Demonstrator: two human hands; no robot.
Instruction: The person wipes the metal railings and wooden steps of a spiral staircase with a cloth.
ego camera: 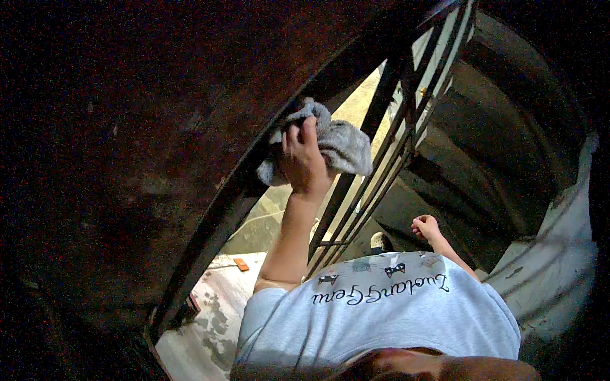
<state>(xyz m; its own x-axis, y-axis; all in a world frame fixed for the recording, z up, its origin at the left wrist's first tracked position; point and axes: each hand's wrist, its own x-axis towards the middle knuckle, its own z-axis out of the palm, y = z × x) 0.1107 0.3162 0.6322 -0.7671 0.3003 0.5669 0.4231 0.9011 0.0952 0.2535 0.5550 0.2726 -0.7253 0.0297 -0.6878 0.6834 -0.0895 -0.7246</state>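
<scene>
My left hand (305,159) is raised and grips a bunched grey cloth (350,147). The cloth lies against the long dark edge (238,176) of a large dark panel, and part of it hangs off to the right of my fingers. Just beyond the cloth run the dark bars of a metal grille (388,152). Low beside my body, my right hand (426,227) is loosely curled, with nothing visible in it. It is apart from the grille. The fingertips of my left hand are partly hidden in the cloth folds.
The dark panel (143,119) fills the left side. Through the opening shows pale, stained ground with a small orange object (241,265) on it. A shoe (380,242) is near the foot of the grille. Striped shadows fall on the surface (476,190) at the right.
</scene>
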